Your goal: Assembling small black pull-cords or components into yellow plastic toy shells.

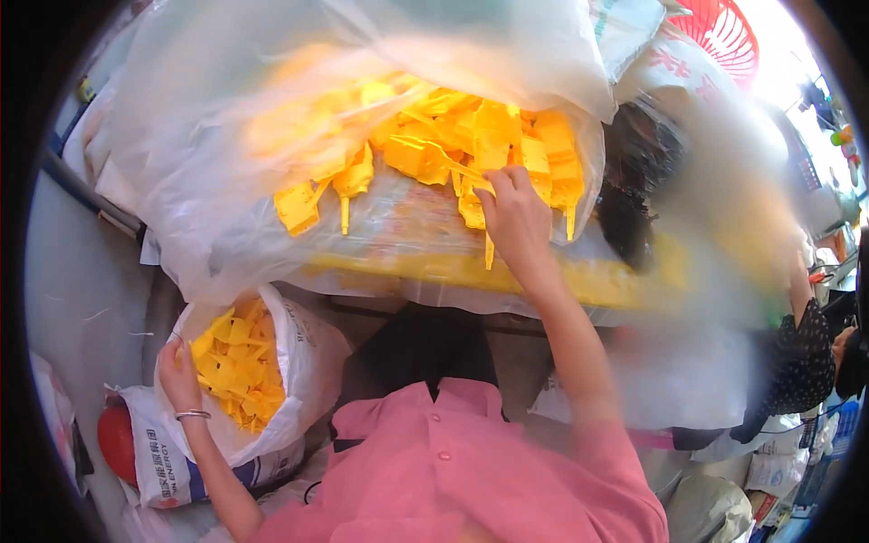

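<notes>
My right hand [520,222] reaches over the table to a heap of yellow plastic parts [416,161]. Its thumb and fingers are pinched together on one yellow plastic part [469,172] at the front of the heap. The parts are flat and boxy, some with thin stems, and spill from a large clear plastic bag [190,181]. Low on the left, my left hand [178,376] is closed on the rim of a white woven sack [312,348]. Inside that sack lie more yellow plastic pieces [240,366]. The left fingertips are partly hidden.
The table's yellow front edge [434,276] runs across the middle. Dark plastic bags [638,172] sit right of the heap, with a red basket [724,41] behind. At far right is another person's dark dotted sleeve [801,362]. A red round object [116,443] stands beside the sack.
</notes>
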Demonstrator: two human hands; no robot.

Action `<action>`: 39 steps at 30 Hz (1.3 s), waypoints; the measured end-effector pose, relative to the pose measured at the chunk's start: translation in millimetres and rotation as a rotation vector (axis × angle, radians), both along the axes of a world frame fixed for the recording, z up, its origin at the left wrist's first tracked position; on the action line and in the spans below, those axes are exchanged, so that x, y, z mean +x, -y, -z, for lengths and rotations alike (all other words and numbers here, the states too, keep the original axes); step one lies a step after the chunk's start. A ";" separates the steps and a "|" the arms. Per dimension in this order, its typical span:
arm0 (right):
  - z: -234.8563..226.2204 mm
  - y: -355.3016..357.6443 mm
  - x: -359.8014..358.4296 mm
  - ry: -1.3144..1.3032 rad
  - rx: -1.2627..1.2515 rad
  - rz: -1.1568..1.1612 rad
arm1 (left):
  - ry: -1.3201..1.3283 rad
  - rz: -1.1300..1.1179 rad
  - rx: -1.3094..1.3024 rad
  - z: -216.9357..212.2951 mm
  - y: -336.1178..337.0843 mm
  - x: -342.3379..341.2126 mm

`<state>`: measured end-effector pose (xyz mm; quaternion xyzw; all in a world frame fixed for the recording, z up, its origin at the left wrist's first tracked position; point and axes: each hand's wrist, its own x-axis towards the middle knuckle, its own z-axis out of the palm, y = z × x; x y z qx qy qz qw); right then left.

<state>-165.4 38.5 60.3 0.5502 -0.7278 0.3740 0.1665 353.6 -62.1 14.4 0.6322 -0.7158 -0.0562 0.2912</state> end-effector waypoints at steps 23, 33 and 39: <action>42.7 -159.6 -69.5 0.015 -0.109 0.417 | -1.428 0.775 1.176 -25.7 -80.1 -337.4; 18.4 -156.3 -89.5 -0.180 -0.178 0.658 | -1.369 0.737 1.227 -15.3 -79.4 -326.3; 6.0 -143.8 -69.5 -0.179 -0.280 0.706 | -1.293 0.791 1.344 -17.8 -90.2 -338.0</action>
